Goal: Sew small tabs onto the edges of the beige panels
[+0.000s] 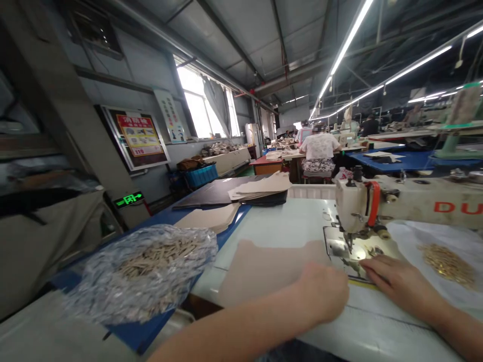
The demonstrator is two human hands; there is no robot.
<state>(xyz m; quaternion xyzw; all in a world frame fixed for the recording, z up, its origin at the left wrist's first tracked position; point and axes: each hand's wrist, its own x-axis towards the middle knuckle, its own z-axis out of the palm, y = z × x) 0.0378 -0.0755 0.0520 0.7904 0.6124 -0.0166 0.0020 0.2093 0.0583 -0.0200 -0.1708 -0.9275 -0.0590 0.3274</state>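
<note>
My left hand (pixel 325 292) is closed, its fingers curled down over the right edge of a flat beige panel (pixel 264 269). What its fingertips hold, if anything, is hidden. To the right, my right hand (pixel 402 281) lies low with its fingers stretched toward the metal needle plate (pixel 337 246). Its fingertips rest just in front of the presser foot (pixel 350 244) of the sewing machine (pixel 350 206). Small pieces near those fingertips are too blurred to name. The beige panel lies flat on the pale table (pixel 287 221), left of the needle.
A clear plastic bag (pixel 101 281) of small beige strips (pixel 162 256) lies at the left. Stacked beige panels (pixel 260 186) stand behind. Small gold-coloured metal parts (pixel 449 264) sit on white sheeting at the right. A person (pixel 320 148) sits farther ahead.
</note>
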